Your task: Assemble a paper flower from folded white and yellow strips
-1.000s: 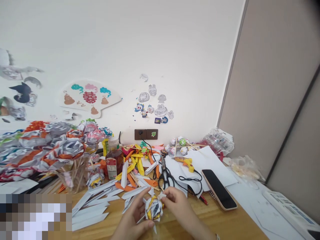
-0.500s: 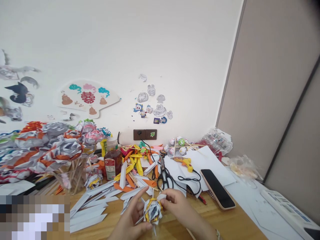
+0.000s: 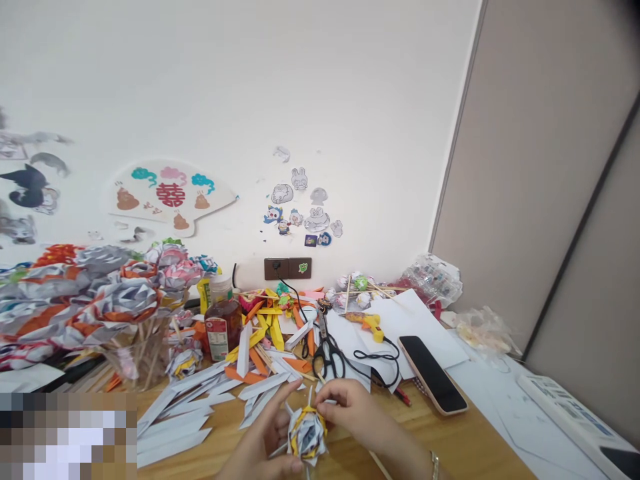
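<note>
A small paper flower point(image 3: 306, 433), rolled from white, grey and yellow strips, is held between both hands low at the near edge of the wooden table point(image 3: 450, 447), directly in front of the person. The left hand point(image 3: 263, 443) is cupped around the flower's left side and underside, fingers closed on it, while the right hand point(image 3: 353, 413) is pinched on a white petal tip at the flower's upper right; both are in contact, so neither is nearer than the other. A thin stick appears to run down from the flower toward the bottom edge of the view, so its long axis is taken to lie roughly toward the person, though the lower end is cut off. Just beyond the hands a scatter of pointed paper strips point(image 3: 200, 407) is spread to the left, and a pair of scissors point(image 3: 327, 353) lies just behind the right hand. Further right, a glue gun point(image 3: 370, 323) rests on white sheets and a phone point(image 3: 433, 383) lies face up, apart from the hands. At the left, a clear cup point(image 3: 145, 357) holds the sticks of a bunch of finished paper flowers point(image 3: 100, 293); beside it a bottle point(image 3: 223, 323) with dark reddish liquid stands upright.
</note>
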`<action>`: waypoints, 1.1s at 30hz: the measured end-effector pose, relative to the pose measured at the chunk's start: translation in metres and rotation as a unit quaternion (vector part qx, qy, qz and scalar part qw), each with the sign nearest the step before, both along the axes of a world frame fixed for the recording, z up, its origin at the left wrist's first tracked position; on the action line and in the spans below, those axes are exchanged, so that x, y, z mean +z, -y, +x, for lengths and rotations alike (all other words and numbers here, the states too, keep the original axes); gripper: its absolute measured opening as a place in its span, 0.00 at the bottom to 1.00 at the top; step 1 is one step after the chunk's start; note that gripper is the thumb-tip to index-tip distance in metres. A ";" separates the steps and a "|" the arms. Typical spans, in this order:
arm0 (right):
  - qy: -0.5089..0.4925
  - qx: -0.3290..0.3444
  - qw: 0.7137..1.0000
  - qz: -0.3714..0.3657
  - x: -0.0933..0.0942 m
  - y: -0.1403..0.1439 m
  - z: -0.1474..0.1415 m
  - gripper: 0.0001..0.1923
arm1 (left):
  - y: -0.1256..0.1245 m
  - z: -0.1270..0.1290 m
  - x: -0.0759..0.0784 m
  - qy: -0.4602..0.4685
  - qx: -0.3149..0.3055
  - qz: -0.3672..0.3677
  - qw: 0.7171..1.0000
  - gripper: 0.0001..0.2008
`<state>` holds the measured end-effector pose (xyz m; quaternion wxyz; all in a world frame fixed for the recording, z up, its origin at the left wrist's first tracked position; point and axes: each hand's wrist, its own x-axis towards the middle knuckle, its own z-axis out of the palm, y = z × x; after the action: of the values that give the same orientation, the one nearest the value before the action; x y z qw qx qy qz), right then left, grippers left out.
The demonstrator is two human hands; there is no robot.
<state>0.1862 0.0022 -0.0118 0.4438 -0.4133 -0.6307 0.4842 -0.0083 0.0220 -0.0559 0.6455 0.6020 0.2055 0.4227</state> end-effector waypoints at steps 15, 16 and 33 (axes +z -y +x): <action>0.135 -0.086 0.985 0.071 -0.002 0.000 -0.005 0.10 | 0.007 -0.004 0.008 -0.068 0.005 0.039 0.997 0.39; 0.145 -0.095 0.982 0.079 -0.001 0.001 -0.006 0.11 | 0.008 -0.003 0.006 -0.067 0.016 0.042 0.997 0.40; 0.099 -0.080 0.986 0.104 0.007 0.013 -0.014 0.19 | -0.002 -0.008 0.005 -0.085 0.166 0.072 0.980 0.23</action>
<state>0.1723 -0.0107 -0.0049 0.4575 -0.4601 -0.6828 0.3358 -0.0165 0.0242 -0.0509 0.5016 0.6377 0.3257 0.4854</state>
